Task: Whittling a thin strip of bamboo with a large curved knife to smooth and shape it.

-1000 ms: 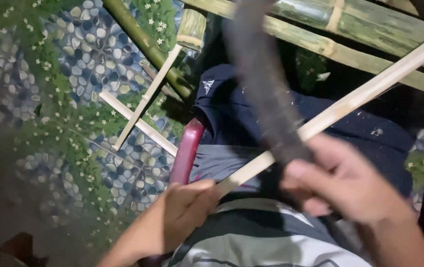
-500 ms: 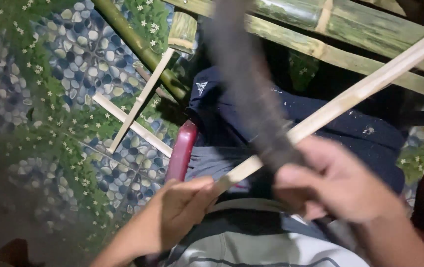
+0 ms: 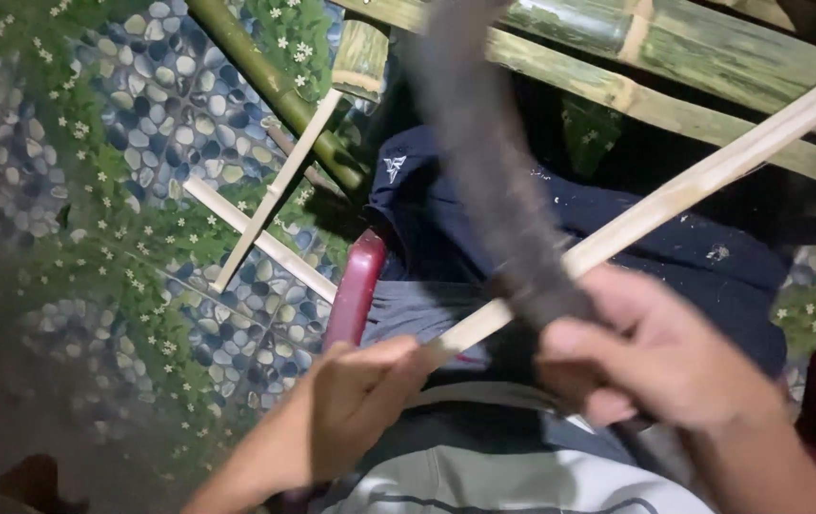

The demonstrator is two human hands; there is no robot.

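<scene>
My left hand grips the near end of a long pale bamboo strip that runs up to the right across my lap. My right hand is closed on the handle of a dark curved blade, blurred by motion, which crosses the strip near its lower end. Under both lies a dark blue cloth over my legs.
Green bamboo poles lie across the top, and one thinner pole slants at the left. Two pale split strips cross on the patterned pebble-and-flower floor. A dark red seat edge is beside my leg.
The view has shifted slightly. Both hands keep their hold; the blade stays against the strip, blurred, with my right hand a little lower along it.
</scene>
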